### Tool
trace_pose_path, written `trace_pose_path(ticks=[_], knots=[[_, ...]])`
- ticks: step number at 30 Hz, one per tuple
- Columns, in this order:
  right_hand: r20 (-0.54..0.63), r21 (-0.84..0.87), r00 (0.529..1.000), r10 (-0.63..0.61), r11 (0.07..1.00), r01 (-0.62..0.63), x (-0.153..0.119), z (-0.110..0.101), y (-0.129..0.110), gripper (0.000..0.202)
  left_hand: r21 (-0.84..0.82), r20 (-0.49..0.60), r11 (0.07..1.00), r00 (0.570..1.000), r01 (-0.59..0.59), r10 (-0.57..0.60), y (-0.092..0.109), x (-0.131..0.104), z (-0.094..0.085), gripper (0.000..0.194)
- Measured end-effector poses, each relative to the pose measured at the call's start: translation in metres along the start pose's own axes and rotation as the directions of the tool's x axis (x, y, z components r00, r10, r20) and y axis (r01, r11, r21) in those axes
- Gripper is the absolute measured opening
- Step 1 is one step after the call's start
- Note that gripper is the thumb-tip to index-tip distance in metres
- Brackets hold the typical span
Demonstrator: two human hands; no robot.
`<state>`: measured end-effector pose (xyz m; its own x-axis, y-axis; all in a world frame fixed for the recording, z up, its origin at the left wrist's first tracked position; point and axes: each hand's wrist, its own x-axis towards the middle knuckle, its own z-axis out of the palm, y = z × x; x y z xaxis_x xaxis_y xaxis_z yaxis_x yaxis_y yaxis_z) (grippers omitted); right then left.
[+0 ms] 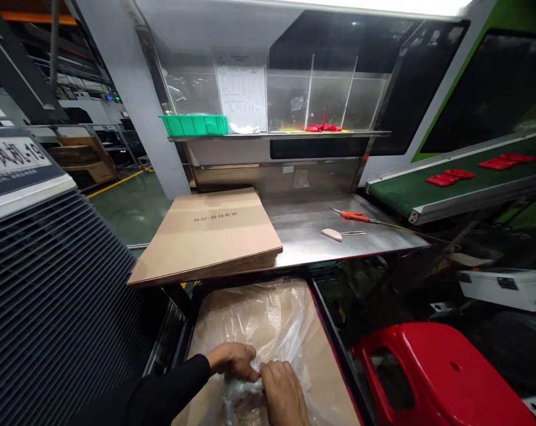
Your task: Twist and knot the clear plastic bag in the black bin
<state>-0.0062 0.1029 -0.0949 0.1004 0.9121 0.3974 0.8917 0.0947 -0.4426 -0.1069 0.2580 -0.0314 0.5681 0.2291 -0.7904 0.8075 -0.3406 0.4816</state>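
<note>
Clear plastic bag spread over a brown cardboard sheet low in the view, below the table edge; thin, glossy, wrinkled, cardboard showing through it. Its near end is bunched into a crumpled wad, pinched between the left hand and right hand; the far part lies loose and flat, reaching towards the table.

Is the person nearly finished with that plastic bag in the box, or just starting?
Looks like the middle. Done: the clear bag already lines the box. In hand: the left hand and right hand pinch its bunched plastic together. Left: the box is open at the top, flat cardboard waits stacked on the table, and red parts lie on the belt.
</note>
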Motion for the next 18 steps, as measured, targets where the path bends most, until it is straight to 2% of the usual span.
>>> trace_pose_path(ticks=[2,3,4,6,8,10,11,12,14,15,16,17,18], knots=[[-0.005,0.079,0.992,0.128,0.989,-0.127,-0.002,-0.01,-0.001,0.034,-0.105,-0.042,0.992,0.997,-0.067,0.063,0.003,-0.012,0.0,0.013],[0.009,0.123,0.98,0.198,0.973,-0.197,-0.002,-0.017,-0.001,0.035,-0.194,-0.078,0.971,0.989,-0.139,0.126,0.005,-0.018,0.001,0.018],[0.039,0.163,0.966,0.256,0.952,-0.259,-0.001,-0.025,-0.002,0.034,-0.29,-0.11,0.932,0.975,-0.216,0.191,0.006,-0.023,0.004,0.033],[0.159,0.231,0.929,0.335,0.902,-0.365,0.003,-0.041,0.0,0.022,-0.448,-0.166,0.824,0.938,-0.347,0.304,0.007,-0.03,0.012,0.049],[0.375,0.319,0.849,0.371,0.809,-0.494,0.009,-0.051,0.005,0.014,-0.527,-0.196,0.747,0.913,-0.405,0.357,0.007,-0.034,0.019,0.044],[0.561,0.349,0.73,0.391,0.688,-0.637,0.018,-0.056,0.013,0.018,-0.553,-0.237,0.727,0.913,-0.408,0.332,0.006,-0.036,0.023,0.036],[0.614,0.349,0.684,0.394,0.642,-0.683,0.022,-0.056,0.016,0.021,-0.553,-0.239,0.732,0.917,-0.398,0.318,0.005,-0.037,0.025,0.032],[0.64,0.349,0.66,0.394,0.615,-0.707,0.025,-0.057,0.02,0.022,-0.54,-0.225,0.746,0.921,-0.389,0.317,0.005,-0.038,0.025,0.031],[0.652,0.362,0.657,0.379,0.607,-0.708,0.027,-0.061,0.023,0.019,-0.476,-0.16,0.789,0.92,-0.389,0.357,0.004,-0.038,0.026,0.038],[0.637,0.369,0.677,0.367,0.626,-0.687,0.025,-0.064,0.023,0.016,-0.439,-0.123,0.808,0.917,-0.393,0.38,0.004,-0.038,0.028,0.045],[0.584,0.369,0.723,0.37,0.673,-0.642,0.02,-0.069,0.021,0.02,-0.413,-0.103,0.822,0.916,-0.393,0.387,0.004,-0.038,0.03,0.053],[0.482,0.333,0.779,0.401,0.738,-0.587,0.013,-0.073,0.017,0.032,-0.4,-0.109,0.831,0.921,-0.386,0.375,0.005,-0.037,0.032,0.059],[0.332,0.251,0.831,0.447,0.807,-0.535,0.003,-0.077,0.012,0.044,-0.403,-0.13,0.837,0.928,-0.371,0.349,0.007,-0.037,0.035,0.063]])
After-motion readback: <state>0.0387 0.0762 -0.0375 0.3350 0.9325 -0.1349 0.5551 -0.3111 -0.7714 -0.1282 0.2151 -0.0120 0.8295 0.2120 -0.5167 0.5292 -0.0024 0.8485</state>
